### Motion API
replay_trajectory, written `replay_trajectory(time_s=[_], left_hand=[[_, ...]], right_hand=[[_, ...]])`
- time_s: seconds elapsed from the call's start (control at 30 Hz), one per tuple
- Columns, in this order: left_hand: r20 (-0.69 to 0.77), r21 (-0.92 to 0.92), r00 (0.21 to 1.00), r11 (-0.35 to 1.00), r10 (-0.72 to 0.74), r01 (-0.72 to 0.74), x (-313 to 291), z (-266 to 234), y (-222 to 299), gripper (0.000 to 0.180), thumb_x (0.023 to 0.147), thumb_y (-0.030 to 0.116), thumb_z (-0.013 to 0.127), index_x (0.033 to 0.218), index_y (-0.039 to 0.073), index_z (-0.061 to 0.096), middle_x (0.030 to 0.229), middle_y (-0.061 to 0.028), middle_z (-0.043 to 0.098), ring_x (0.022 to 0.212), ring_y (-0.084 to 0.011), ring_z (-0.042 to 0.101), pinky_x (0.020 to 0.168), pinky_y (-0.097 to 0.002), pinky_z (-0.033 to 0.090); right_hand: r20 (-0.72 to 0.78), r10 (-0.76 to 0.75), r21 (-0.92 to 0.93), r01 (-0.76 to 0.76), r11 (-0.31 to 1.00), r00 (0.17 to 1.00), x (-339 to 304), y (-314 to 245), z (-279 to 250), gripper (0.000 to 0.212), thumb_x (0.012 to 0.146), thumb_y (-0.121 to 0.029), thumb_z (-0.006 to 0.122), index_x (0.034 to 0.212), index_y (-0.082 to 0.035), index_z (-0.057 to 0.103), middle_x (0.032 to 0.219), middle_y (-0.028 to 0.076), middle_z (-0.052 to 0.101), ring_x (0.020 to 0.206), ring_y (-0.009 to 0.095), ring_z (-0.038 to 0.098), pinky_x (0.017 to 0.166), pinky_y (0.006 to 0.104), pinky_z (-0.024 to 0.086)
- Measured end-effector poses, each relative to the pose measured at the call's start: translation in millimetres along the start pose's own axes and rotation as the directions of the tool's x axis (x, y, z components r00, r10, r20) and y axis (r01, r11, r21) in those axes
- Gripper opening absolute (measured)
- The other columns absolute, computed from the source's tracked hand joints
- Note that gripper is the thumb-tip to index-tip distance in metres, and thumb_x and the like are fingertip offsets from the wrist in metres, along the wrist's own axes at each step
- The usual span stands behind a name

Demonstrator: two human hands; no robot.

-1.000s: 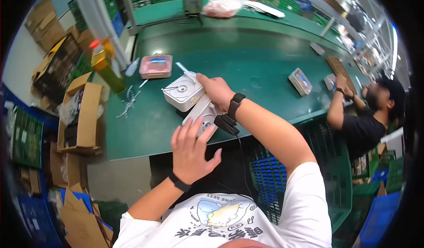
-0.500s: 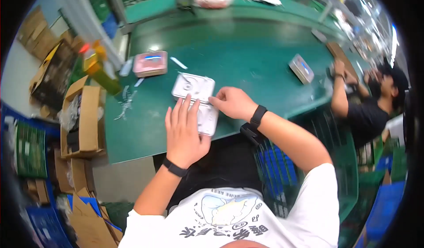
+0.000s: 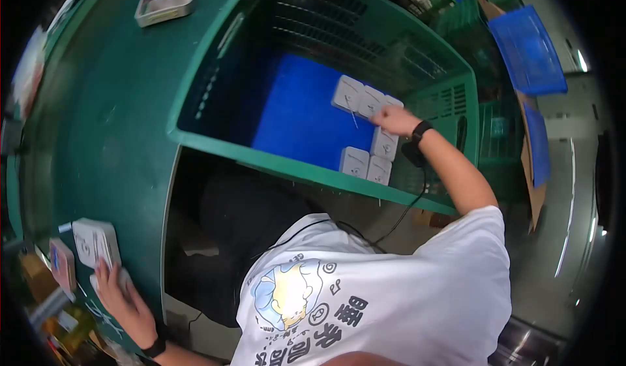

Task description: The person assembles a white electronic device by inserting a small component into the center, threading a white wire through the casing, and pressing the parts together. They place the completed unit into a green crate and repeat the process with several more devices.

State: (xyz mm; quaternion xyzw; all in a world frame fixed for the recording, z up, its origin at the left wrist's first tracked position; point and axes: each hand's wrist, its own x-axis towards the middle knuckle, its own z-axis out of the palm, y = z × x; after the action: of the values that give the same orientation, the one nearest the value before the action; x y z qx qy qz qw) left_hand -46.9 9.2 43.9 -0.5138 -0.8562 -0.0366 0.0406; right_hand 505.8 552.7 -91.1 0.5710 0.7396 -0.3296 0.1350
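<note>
In the head view, the right hand (image 3: 394,119) reaches down into a green crate (image 3: 293,170), its fingers curled and bunched over a group of white boxes; whether they pinch one I cannot tell. The nearest white box (image 3: 371,102) lies just to the upper left of its fingertips, with a corner box (image 3: 349,93) beside that one, farther left. Another box (image 3: 385,143) sits directly below the hand, and a lower pair, a left box (image 3: 355,164) and a right box (image 3: 379,170), lies below that, toward the wearer. All of them are far closer to the right hand than to the left. A blue sheet (image 3: 300,105) spreads out left of the right hand, under the boxes. Well apart, over the table (image 3: 143,137), the left hand (image 3: 127,307) lies with its fingers loosely spread, touching a pale case (image 3: 125,278). Just ahead of those fingers is a white case (image 3: 88,242), its longer side seeming to run toward the hand, and a pink tin (image 3: 63,265) lies to its left.
</note>
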Motion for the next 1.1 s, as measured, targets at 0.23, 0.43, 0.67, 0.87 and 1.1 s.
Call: replay_trajectory(time_s=[0.23, 0.43, 0.67, 0.87, 1.1], left_hand=[[-0.25, 0.065, 0.956, 0.982, -0.154, 0.175, 8.4, 6.6, -9.5, 0.063, 0.108, 0.01, 0.069, 0.167, 0.002, 0.048, 0.166, -0.0227, 0.056, 0.156, -0.0401, 0.05, 0.13, -0.051, 0.037], [-0.143, -0.014, 0.959, 0.97, -0.243, 0.244, 14.6, 27.8, -21.1, 0.069, 0.109, 0.017, 0.07, 0.171, 0.002, 0.043, 0.172, -0.0221, 0.051, 0.155, -0.0417, 0.052, 0.128, -0.0492, 0.04], [-0.164, 0.037, 0.962, 0.973, -0.217, 0.226, 15.8, 30.6, -23.5, 0.068, 0.111, 0.019, 0.069, 0.172, 0.004, 0.042, 0.172, -0.0209, 0.052, 0.153, -0.0421, 0.054, 0.125, -0.0468, 0.044], [-0.146, 0.018, 0.95, 0.959, -0.277, 0.282, 16.3, 28.0, -18.8, 0.067, 0.112, 0.021, 0.068, 0.172, 0.005, 0.042, 0.172, -0.021, 0.052, 0.155, -0.0415, 0.053, 0.127, -0.0466, 0.043], [-0.152, 0.013, 0.95, 0.961, -0.272, 0.277, 15.2, 28.1, -24.0, 0.067, 0.112, 0.022, 0.068, 0.172, 0.005, 0.043, 0.172, -0.021, 0.052, 0.154, -0.0417, 0.053, 0.127, -0.0468, 0.042]], right_hand=[[0.156, -0.19, -0.343, 0.233, 0.91, 0.969, 0.9, 122.0, 144.6, 0.066, 0.098, -0.066, 0.073, 0.125, -0.006, 0.074, 0.116, 0.019, 0.074, 0.109, 0.037, 0.072, 0.096, 0.0502, 0.056], [0.153, -0.201, -0.361, 0.244, 0.9, 0.968, 13.1, 77.3, 154.9, 0.092, 0.087, -0.083, 0.073, 0.135, -0.005, 0.068, 0.136, 0.021, 0.07, 0.132, 0.039, 0.063, 0.11, 0.0553, 0.046], [0.333, -0.078, -0.344, 0.198, 0.918, 0.94, 34.1, 54.7, 138.5, 0.107, 0.076, -0.092, 0.077, 0.135, -0.003, 0.066, 0.136, 0.021, 0.071, 0.134, 0.04, 0.064, 0.113, 0.0564, 0.043], [0.455, -0.063, -0.31, 0.224, 0.924, 0.888, 41.8, 58.0, 136.1, 0.118, 0.074, -0.095, 0.076, 0.139, 0.002, 0.064, 0.133, 0.026, 0.074, 0.125, 0.041, 0.072, 0.11, 0.0548, 0.047], [0.528, -0.151, -0.404, 0.404, 0.821, 0.836, 41.8, 64.5, 130.3, 0.117, 0.075, -0.094, 0.075, 0.141, 0.002, 0.064, 0.113, 0.025, 0.079, 0.11, 0.044, 0.076, 0.104, 0.0514, 0.052]])
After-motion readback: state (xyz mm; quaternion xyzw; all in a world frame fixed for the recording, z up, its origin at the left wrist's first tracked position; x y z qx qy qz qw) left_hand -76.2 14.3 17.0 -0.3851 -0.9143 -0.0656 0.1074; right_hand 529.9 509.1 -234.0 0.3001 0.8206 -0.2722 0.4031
